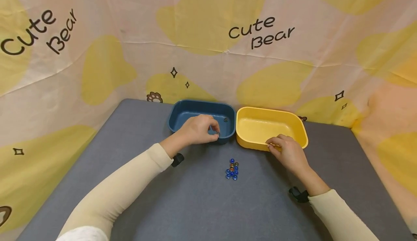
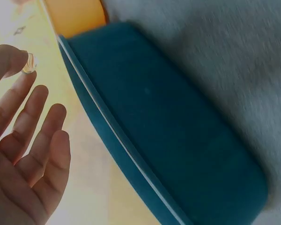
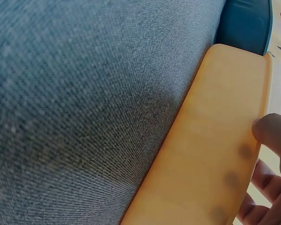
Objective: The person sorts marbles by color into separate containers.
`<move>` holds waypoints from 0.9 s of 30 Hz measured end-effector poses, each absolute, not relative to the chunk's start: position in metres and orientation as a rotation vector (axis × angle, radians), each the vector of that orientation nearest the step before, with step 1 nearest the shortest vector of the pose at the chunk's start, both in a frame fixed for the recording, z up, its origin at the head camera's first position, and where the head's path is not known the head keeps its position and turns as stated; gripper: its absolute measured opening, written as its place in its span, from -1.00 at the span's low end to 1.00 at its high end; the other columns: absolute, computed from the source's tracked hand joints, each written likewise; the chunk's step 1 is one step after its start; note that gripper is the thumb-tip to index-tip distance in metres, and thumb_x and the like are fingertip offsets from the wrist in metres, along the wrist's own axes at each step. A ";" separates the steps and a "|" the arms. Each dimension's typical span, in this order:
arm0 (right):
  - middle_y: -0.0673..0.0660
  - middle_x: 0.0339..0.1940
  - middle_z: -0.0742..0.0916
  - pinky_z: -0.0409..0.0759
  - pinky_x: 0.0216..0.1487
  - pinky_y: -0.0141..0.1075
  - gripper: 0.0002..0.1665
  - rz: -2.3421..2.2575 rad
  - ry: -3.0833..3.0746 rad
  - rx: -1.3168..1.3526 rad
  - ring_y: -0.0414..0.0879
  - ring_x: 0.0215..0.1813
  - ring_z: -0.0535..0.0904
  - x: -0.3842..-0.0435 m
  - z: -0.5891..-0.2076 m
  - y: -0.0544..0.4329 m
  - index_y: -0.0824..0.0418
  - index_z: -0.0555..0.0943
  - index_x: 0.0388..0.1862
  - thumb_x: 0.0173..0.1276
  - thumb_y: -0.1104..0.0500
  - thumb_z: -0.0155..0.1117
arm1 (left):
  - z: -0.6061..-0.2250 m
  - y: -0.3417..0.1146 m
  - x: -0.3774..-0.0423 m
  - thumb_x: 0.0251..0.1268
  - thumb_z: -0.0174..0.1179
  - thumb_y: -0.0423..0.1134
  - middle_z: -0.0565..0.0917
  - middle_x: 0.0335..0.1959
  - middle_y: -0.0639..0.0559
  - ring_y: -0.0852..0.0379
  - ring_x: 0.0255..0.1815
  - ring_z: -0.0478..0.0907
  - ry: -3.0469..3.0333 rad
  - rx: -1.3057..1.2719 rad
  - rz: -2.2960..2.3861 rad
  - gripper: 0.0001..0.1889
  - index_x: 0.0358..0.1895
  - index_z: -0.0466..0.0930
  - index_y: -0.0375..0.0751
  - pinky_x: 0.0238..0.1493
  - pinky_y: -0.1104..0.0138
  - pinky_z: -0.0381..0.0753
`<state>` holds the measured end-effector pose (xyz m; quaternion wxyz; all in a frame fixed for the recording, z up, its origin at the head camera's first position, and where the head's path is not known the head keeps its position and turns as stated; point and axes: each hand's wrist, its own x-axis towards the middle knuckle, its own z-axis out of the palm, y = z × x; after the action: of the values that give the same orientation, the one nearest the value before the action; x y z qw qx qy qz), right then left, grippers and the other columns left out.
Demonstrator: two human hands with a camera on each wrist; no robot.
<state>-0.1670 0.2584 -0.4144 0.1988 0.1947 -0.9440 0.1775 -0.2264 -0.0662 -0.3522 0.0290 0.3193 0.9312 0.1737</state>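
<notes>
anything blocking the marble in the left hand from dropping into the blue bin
Nothing visible is. The left hand pinches the marble above the blue bin, close to its near rim, and the top is open. Another marble lies inside, farther back and right, likely out of the way.

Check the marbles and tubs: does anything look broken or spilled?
Nothing stands out. Most glass marbles sit grouped on the gray table, and the blue tub and yellow tub stand upright with no damage showing.

Left hand (image 1: 198,129) partly hides blue bin (image 1: 202,107); right sleeve (image 1: 338,215) cropped
</notes>
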 end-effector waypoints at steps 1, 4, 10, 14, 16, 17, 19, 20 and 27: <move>0.00 -0.46 0.66 0.52 -0.33 -0.16 -0.91 0.496 -2.641 0.546 -0.08 -0.40 0.53 -0.167 -0.414 0.258 0.13 0.72 -0.34 0.14 0.25 0.43 | -0.352 -0.068 -0.229 0.20 0.27 -0.04 0.67 -0.21 0.19 0.20 -0.20 0.57 2.878 0.972 0.531 -0.95 -0.30 0.69 0.20 -0.23 0.33 0.56; 0.00 -0.46 0.66 0.52 -0.33 -0.16 -0.90 0.494 -2.644 0.544 -0.08 -0.40 0.53 -0.167 -0.414 0.258 0.13 0.72 -0.34 0.14 0.26 0.43 | -0.352 -0.073 -0.240 0.20 0.26 -0.05 0.67 -0.17 0.17 0.20 -0.20 0.55 2.881 0.932 0.538 -0.92 -0.28 0.70 0.18 -0.22 0.31 0.57; 0.00 -0.46 0.66 0.51 -0.33 -0.16 -0.90 0.506 -2.642 0.538 -0.08 -0.40 0.53 -0.167 -0.414 0.258 0.13 0.72 -0.34 0.13 0.25 0.44 | -0.362 -0.084 -0.266 0.24 0.24 -0.07 0.68 -0.13 0.14 0.17 -0.13 0.57 2.876 0.793 0.556 -0.87 -0.21 0.71 0.10 -0.14 0.23 0.60; 0.00 -0.46 0.66 0.52 -0.32 -0.16 -0.90 0.504 -2.635 0.550 -0.08 -0.40 0.53 -0.167 -0.415 0.259 0.13 0.72 -0.34 0.13 0.25 0.44 | -0.372 -0.089 -0.281 0.26 0.24 -0.07 0.68 -0.11 0.12 0.14 -0.08 0.58 2.856 0.676 0.559 -0.89 -0.22 0.69 0.10 -0.07 0.19 0.59; 0.00 -0.46 0.66 0.52 -0.32 -0.16 -0.90 0.502 -2.635 0.551 -0.08 -0.40 0.53 -0.168 -0.416 0.259 0.13 0.72 -0.33 0.14 0.25 0.44 | -0.376 -0.091 -0.288 0.26 0.23 -0.07 0.68 -0.11 0.12 0.13 -0.07 0.58 2.842 0.636 0.561 -0.89 -0.22 0.69 0.09 -0.05 0.17 0.58; 0.00 -0.46 0.65 0.52 -0.32 -0.16 -0.90 0.501 -2.637 0.550 -0.09 -0.40 0.53 -0.168 -0.416 0.259 0.13 0.72 -0.33 0.14 0.24 0.44 | -0.379 -0.091 -0.291 0.27 0.23 -0.07 0.68 -0.11 0.12 0.13 -0.07 0.58 2.836 0.619 0.562 -0.89 -0.22 0.69 0.08 -0.04 0.17 0.58; -0.01 -0.46 0.65 0.52 -0.32 -0.16 -0.90 0.504 -2.641 0.548 -0.09 -0.40 0.53 -0.168 -0.416 0.259 0.12 0.72 -0.33 0.14 0.24 0.44 | -0.383 -0.092 -0.297 0.27 0.22 -0.07 0.68 -0.13 0.12 0.13 -0.09 0.58 2.832 0.593 0.543 -0.89 -0.22 0.69 0.07 -0.03 0.18 0.58; -0.01 -0.46 0.65 0.52 -0.32 -0.17 -0.90 0.505 -2.645 0.547 -0.09 -0.40 0.52 -0.168 -0.416 0.259 0.12 0.72 -0.33 0.14 0.24 0.43 | -0.385 -0.093 -0.300 0.27 0.22 -0.08 0.68 -0.14 0.12 0.13 -0.10 0.58 2.831 0.583 0.529 -0.89 -0.23 0.69 0.07 -0.04 0.18 0.58; -0.01 -0.46 0.65 0.52 -0.34 -0.19 -0.91 0.503 -2.643 0.539 -0.10 -0.40 0.52 -0.168 -0.416 0.259 0.11 0.72 -0.33 0.15 0.23 0.43 | -0.392 -0.095 -0.314 0.24 0.24 -0.10 0.68 -0.23 0.11 0.13 -0.20 0.58 2.832 0.545 0.459 -0.89 -0.25 0.68 0.03 -0.10 0.20 0.57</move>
<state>-0.1675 0.2594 -0.4156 0.1974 0.1924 -0.9443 0.1796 -0.3137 -0.0947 -0.3921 0.1102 0.1855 0.9639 0.1562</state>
